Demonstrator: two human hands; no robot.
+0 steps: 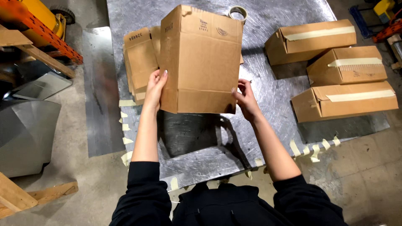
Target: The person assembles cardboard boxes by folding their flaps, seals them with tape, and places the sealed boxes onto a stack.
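Grip: both hands closed on one cardboard box (203, 62), held up off the bench (268, 125). Left hand (155, 88) clamps the box's 9 o'clock edge, thumb on the near face, fingers wrapped behind and out of sight. Right hand (245, 98) holds the lower corner at 4 o'clock; its fingertips are hidden behind the box.

Box sits upright at frame centre, open and partly squared up, bottom flaps folded down. Its inside can't be seen from this angle. It throws a dark shadow on the metal sheet below.

A stack of flat cartons (140, 62) lies on the bench at 10 o'clock of the box, mostly covered by it; count can't be told. A tape roll (238, 12) peeks over the box's top edge at 1 o'clock, lower half hidden.

Three taped boxes (335, 71) sit at 3 o'clock, side by side, well apart from the hands. Torn tape strips (314, 150) stick along the near bench edge at 5 and 8 o'clock.

At the frame's 9 o'clock: bent sheet metal (25, 134) on the floor, cut off by the frame. At 11 o'clock an orange rack (37, 29), only partly in view.
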